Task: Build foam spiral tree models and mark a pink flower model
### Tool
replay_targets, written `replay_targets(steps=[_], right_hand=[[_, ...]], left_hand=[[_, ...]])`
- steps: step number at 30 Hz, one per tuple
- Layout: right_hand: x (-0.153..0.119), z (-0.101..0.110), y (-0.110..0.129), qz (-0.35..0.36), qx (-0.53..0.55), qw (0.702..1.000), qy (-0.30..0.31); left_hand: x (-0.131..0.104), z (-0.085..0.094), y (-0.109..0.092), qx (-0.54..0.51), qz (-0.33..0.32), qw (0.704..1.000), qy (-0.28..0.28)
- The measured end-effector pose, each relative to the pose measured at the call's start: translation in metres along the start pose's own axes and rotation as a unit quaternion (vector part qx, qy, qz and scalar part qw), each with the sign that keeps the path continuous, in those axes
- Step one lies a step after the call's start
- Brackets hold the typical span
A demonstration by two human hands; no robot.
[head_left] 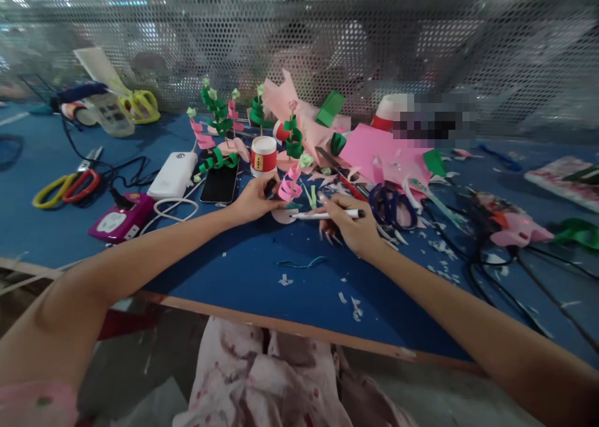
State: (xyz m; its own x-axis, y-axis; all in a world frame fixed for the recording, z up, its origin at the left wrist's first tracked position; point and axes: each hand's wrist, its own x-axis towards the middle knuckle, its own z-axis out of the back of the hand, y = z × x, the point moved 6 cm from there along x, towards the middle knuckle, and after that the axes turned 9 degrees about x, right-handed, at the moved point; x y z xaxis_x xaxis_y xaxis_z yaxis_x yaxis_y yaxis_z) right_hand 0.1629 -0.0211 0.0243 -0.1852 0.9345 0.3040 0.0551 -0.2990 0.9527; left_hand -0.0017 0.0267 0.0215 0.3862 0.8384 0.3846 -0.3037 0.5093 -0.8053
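My right hand point(353, 227) is closed around a white marker point(311, 216) with a black end; its tip points left, at the edge of a pale round disc point(282, 216) lying on the blue table. On the disc's left side, the fingertips of my left hand point(255, 199) press close to it. A small black piece, apparently the marker cap point(270, 187), is tucked in that hand. Just above the disc rises a pink paper spiral point(290, 186) topped by a pale green folded star point(306, 160). Whether the spiral is fixed to the disc I cannot tell.
Behind the hands stand a red-and-white paper cup point(263, 155), green paper spirals point(218, 112) and pink sheets point(384, 155). A phone point(219, 183), power bank point(173, 174), purple socket point(120, 218) and scissors point(77, 186) lie left. Purple-handled scissors point(393, 207), scraps and cables lie right.
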Motion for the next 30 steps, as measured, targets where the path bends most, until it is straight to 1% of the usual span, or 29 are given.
replay_targets(steps=[2, 5, 9, 11, 15, 18, 21, 22, 25, 28, 30], right_hand=[[-0.0014, 0.0007, -0.0005, 0.007, -0.024, 1.000, 0.002], [-0.0033, -0.0003, -0.0025, 0.007, -0.048, 0.998, 0.026], [-0.0042, 0.0002, 0.0008, 0.028, -0.068, 0.997, 0.021], [-0.0046, -0.0027, 0.0015, 0.028, -0.072, 0.996, 0.040], [-0.0056, -0.0044, 0.0033, 0.041, -0.072, 0.996, 0.041], [-0.0070, -0.0083, 0.0029, 0.040, -0.072, 0.995, 0.063], [-0.0076, -0.0054, 0.0035, 0.044, -0.078, 0.995, 0.031], [-0.0079, -0.0054, 0.0033, 0.043, -0.079, 0.995, 0.030], [-0.0085, -0.0079, 0.0026, 0.036, -0.078, 0.995, 0.052], [-0.0086, -0.0050, 0.0044, 0.039, -0.085, 0.995, 0.027], [-0.0093, -0.0072, 0.0049, 0.039, -0.091, 0.994, 0.041]], left_hand=[[0.0003, -0.0001, 0.0002, 0.006, -0.004, 1.000, -0.001], [0.0005, -0.0004, 0.0012, 0.019, -0.005, 1.000, 0.001], [0.0003, -0.0018, 0.0022, 0.004, 0.001, 1.000, 0.009], [0.0004, -0.0026, 0.0021, -0.003, 0.002, 1.000, 0.014], [0.0006, -0.0025, 0.0011, -0.002, 0.001, 1.000, 0.015], [0.0008, -0.0011, -0.0004, 0.009, -0.010, 1.000, 0.010], [0.0009, -0.0009, 0.0001, 0.017, -0.008, 1.000, 0.012], [0.0008, -0.0010, 0.0005, 0.019, -0.005, 1.000, 0.012], [0.0004, -0.0013, 0.0013, 0.018, 0.004, 1.000, 0.013], [0.0000, -0.0013, 0.0014, 0.012, 0.009, 1.000, 0.012], [0.0000, -0.0011, 0.0011, 0.013, 0.006, 1.000, 0.007]])
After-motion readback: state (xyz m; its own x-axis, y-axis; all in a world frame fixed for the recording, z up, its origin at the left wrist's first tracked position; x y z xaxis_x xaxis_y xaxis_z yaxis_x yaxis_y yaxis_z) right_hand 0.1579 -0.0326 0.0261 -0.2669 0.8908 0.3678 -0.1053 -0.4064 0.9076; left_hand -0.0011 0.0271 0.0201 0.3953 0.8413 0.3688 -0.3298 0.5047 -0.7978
